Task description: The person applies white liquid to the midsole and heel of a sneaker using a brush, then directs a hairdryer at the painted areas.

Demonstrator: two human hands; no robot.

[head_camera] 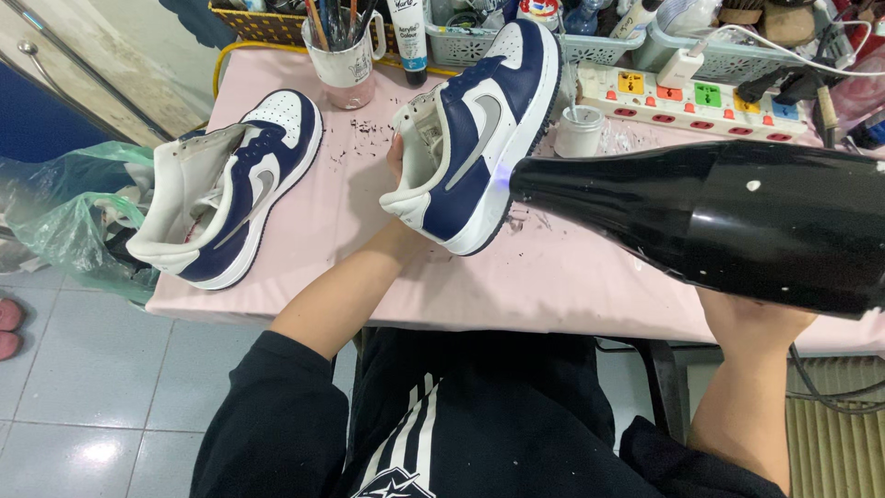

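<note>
Navy-and-white leather sneaker [479, 129] gripped at the heel in my left hand [398, 157], I'd keep the glossy black hairdryer [719, 217], clasped in my right hand [751, 323], aimed steadily at its side.

1. The table [304, 231] wore a pale pink cover, speckled with dark crumbs near its middle.
2. Along its far edge stood grey plastic baskets [590, 44], a yellow woven basket [249, 23] and a white mug of brushes [346, 60].
3. A white power strip [701, 100] with coloured switches lay at the far right, cables trailing off it.
4. The floor [101, 369] was pale grey-blue tile with thin joints.
5. A green plastic bag [69, 217] sagged beside the table's left end.
6. A pink slipper [9, 327] showed at the left edge.
7. Even light, with soft shadows, filled the room.
</note>
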